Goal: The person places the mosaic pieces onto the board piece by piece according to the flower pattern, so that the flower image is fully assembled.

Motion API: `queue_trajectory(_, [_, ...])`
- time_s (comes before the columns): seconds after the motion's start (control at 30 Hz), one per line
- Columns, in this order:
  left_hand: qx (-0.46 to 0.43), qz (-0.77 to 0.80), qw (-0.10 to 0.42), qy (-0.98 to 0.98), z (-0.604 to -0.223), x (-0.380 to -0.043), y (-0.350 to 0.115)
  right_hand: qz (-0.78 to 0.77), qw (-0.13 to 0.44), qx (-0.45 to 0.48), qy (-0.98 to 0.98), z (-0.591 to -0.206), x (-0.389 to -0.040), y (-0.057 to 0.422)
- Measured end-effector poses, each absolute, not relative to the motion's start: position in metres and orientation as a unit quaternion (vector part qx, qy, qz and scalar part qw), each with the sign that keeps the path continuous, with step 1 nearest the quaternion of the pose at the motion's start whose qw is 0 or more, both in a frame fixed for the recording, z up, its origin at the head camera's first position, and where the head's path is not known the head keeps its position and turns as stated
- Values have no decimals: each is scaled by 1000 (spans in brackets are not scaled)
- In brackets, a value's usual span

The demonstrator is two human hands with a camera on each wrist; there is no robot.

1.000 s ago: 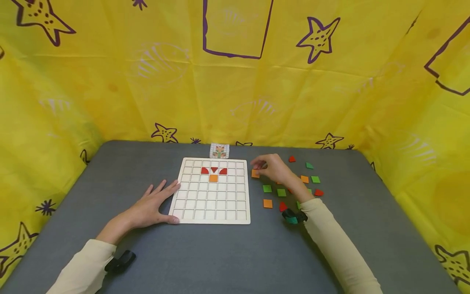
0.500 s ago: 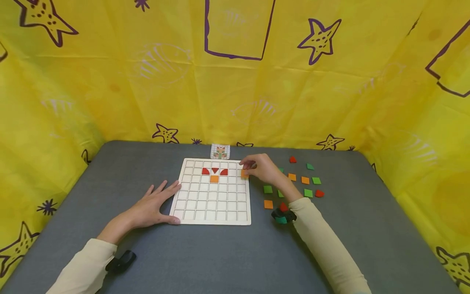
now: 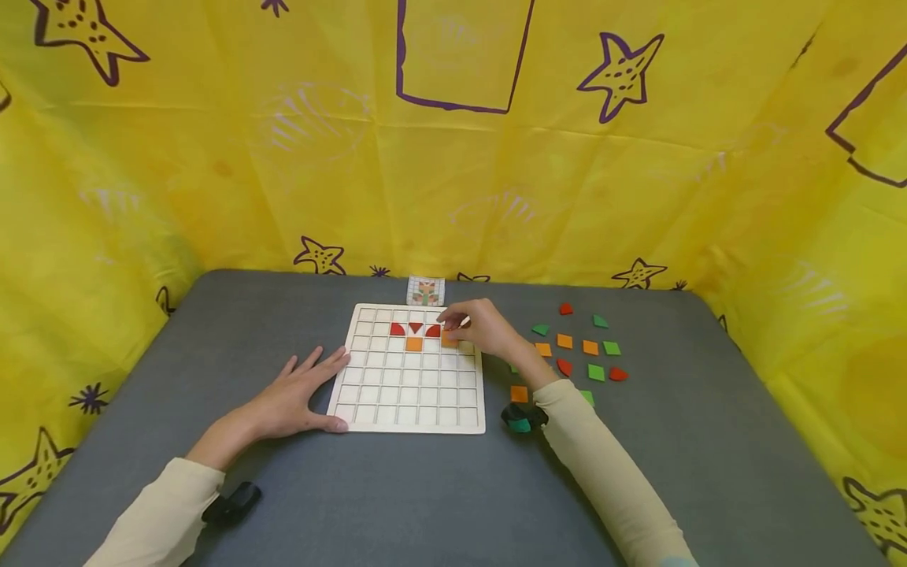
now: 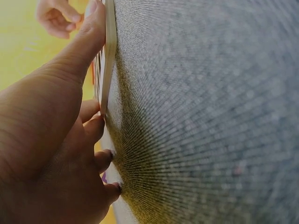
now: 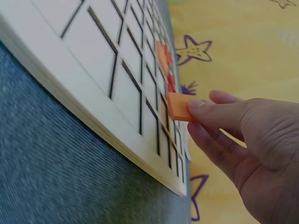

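Note:
A white grid board (image 3: 407, 394) lies on the grey table. Set in its upper rows are two red quarter-round tiles (image 3: 397, 329), a small red triangle (image 3: 415, 327) and an orange square tile (image 3: 414, 344). My right hand (image 3: 482, 327) pinches another orange square tile (image 5: 180, 106) between thumb and fingers, close over the board just right of the right-hand red tile. My left hand (image 3: 286, 402) rests at the board's left side with fingers spread; its thumb (image 4: 88, 39) lies on the rim in the left wrist view.
A small printed pattern card (image 3: 426, 291) lies behind the board. Right of the board are scattered loose tiles: orange squares (image 3: 564, 341), green pieces (image 3: 596, 372) and red pieces (image 3: 619, 374). A yellow patterned cloth (image 3: 453, 173) rises around the table's back and sides.
My right hand has carried the orange square tile leftward, from beside the board's right edge to over its upper rows. The left hand stays in place.

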State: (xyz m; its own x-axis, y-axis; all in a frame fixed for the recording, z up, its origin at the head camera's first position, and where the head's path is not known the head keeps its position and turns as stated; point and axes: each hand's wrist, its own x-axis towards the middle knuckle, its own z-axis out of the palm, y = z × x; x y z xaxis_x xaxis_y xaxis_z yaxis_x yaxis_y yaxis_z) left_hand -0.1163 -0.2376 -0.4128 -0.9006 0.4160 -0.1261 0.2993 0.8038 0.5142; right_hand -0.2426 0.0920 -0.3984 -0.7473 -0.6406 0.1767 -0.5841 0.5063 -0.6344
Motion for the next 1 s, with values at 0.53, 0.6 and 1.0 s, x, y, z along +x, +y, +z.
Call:
queue_trajectory(0.53, [182,251,120,943,-413,-115,-238,-329,69,-349,875,-405,-241,67])
queue_trajectory(0.6, [181,253,120,943,-413,-115,-238,-321,70,-351,877,-406,-241,64])
queue_trajectory(1.0, [178,252,123,943,-413,-115,-238,-319,58,-355,877,-408,-238,61])
